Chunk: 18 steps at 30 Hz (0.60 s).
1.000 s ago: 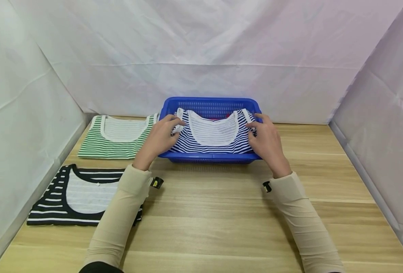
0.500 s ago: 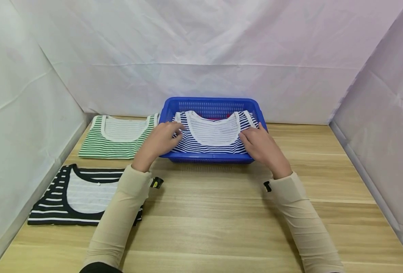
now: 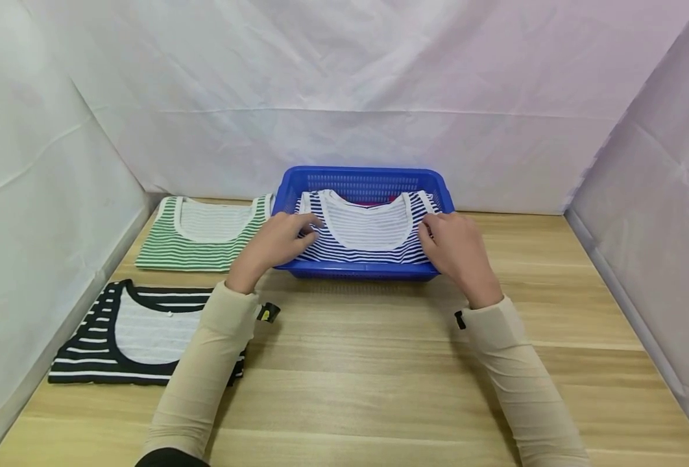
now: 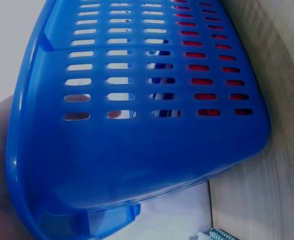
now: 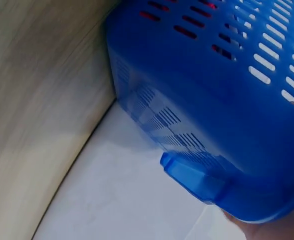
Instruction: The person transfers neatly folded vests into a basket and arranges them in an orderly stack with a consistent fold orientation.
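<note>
A folded tank top point(image 3: 368, 253) with navy and white stripes lies in a blue plastic basket point(image 3: 374, 267), its white-trimmed neckline facing up. My left hand point(image 3: 276, 241) reaches over the basket's left side, fingers bent loosely, with a gap between thumb and forefinger above the top's left shoulder. At the right side, my right hand point(image 3: 457, 250) has its fingertips at the tank top's right edge; whether they pinch the cloth is hidden. Both wrist views show mostly the slotted basket wall point(image 4: 137, 150). Something red point(image 4: 202, 80) shows through the slots, below the striped cloth.
To the left of the basket lies a folded green-striped tank top point(image 3: 204, 256). Nearer, partly under my left forearm, is a folded black-and-white striped top point(image 3: 146, 331). The wooden table point(image 3: 356, 363) is bordered by white cloth walls point(image 3: 368, 78) at the back and sides.
My right hand moved inward over the tank top's right shoulder, then back out to its edge. The left hand shifted slightly toward me. The top's right strap now lies flatter.
</note>
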Motion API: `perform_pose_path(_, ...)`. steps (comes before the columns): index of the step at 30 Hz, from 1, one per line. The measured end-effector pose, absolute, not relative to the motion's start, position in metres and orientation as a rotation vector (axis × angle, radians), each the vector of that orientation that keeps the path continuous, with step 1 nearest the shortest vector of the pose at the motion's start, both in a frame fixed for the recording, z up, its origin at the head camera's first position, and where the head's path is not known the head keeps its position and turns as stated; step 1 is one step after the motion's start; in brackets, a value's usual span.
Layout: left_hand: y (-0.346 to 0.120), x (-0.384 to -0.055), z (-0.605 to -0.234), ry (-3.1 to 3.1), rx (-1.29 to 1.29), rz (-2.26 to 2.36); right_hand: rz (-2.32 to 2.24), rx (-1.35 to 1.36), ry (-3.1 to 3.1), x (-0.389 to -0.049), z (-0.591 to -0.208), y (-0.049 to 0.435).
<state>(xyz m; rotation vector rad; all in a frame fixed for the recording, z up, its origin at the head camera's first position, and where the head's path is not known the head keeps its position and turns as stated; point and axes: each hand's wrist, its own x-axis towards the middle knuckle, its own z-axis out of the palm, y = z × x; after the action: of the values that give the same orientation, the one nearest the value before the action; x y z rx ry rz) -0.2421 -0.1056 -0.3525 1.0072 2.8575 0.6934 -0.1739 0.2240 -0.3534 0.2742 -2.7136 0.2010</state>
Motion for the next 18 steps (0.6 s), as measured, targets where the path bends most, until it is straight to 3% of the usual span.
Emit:
perform_pose_path(9, -0.104, -0.241, -0.352, 2.861, 1.007, 0.657, 0.1, 0.238, -2.808, -0.165, -0.345, 0.218)
perform_pose_path(18, -0.104, -0.241, -0.353, 2.858, 0.995, 0.644, 0.129, 0.432, -3.055, -0.155, -0.329, 0.216)
